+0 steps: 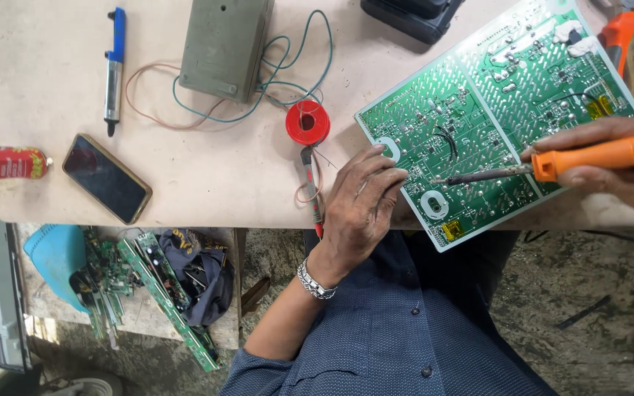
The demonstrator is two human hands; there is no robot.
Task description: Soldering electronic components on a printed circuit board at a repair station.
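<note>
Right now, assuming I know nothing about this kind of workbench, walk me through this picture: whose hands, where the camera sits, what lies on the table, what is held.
There is one picture, taken by a camera worn on a person's head, looking down at their own two hands and lap.

The right hand grips a soldering iron by its orange handle, its metal tip resting on a green circuit board. The left hand rests on the board's near edge; what its fingertips pinch, if anything, is too thin to make out.

On the table lie a red spool of wire, a grey box with thin cables, a blue pen, a dark phone and a red can at the left edge. Below the table, spare boards sit in a pile.
</note>
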